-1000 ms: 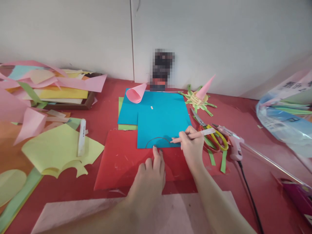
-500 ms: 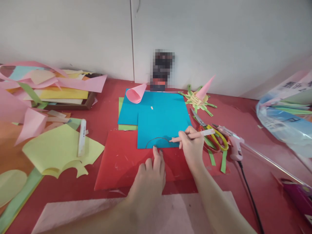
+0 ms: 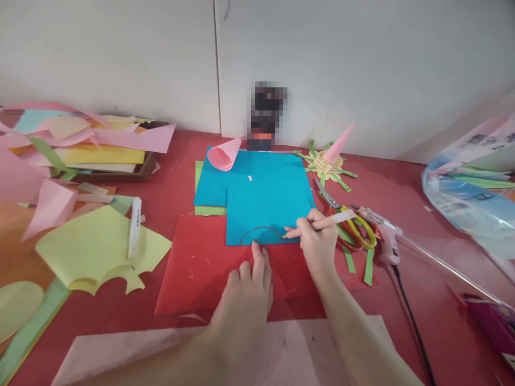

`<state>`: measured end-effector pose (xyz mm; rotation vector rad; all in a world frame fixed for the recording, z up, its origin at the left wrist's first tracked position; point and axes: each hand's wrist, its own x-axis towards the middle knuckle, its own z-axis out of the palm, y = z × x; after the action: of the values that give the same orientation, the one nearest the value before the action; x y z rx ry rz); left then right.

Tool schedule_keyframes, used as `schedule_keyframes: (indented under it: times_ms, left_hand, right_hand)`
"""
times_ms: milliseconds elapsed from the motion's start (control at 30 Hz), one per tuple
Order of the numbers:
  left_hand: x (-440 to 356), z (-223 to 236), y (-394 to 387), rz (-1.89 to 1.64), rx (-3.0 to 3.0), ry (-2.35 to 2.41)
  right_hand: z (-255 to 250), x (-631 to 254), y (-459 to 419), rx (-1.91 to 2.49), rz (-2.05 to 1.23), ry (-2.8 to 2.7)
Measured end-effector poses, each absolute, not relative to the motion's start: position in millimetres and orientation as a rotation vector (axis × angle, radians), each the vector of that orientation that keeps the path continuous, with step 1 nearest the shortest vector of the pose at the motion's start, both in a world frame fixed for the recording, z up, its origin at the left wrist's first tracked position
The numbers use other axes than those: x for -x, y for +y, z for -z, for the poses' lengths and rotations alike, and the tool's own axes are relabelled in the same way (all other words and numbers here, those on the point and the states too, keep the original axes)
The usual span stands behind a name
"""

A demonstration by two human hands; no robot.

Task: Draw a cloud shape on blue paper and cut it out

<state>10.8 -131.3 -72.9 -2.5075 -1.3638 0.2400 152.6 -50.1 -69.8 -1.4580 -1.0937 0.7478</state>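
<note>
My right hand [image 3: 319, 249] grips a pink marker pen [image 3: 295, 234] with a whitish end. Its tip rests on a blue sheet of paper [image 3: 269, 201], at the right end of a dark curved line drawn along the near edge. My left hand [image 3: 247, 292] lies over a red sheet [image 3: 193, 268], fingers stretched forward, an index fingertip touching the blue sheet's near edge beneath the arc. A second blue sheet [image 3: 211, 187] lies partly under the first. On it sits a rolled pink paper cone [image 3: 225, 155].
Scissors [image 3: 364, 222] and a pink glue gun [image 3: 388, 241] with a cord lie right of my right hand. Behind them stands a paper figure [image 3: 328, 163] with a pink cone. At left are a white marker [image 3: 134, 228], yellow-green paper [image 3: 92, 246] and a tray [image 3: 147, 169] of scraps.
The marker tip has moved slightly right and down, lengthening the curved line toward the blue sheet's near edge. My left hand has stayed in place.
</note>
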Motion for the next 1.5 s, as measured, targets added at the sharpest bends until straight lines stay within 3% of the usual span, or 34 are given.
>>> schedule_keyframes:
  times_ms: [733, 967, 1500]
  left_hand:
    - [-12, 72, -131, -0.278, 2.484, -1.378]
    - [-12, 72, -131, -0.280, 2.505, -1.355]
    - [-13, 67, -128, -0.260, 2.516, -1.375]
  right_hand:
    - [70, -153, -52, 1.390, -0.787, -1.040]
    - [69, -153, -49, 1.525, -0.578, -1.071]
    - [66, -134, -54, 1.398, -0.712, -1.361]
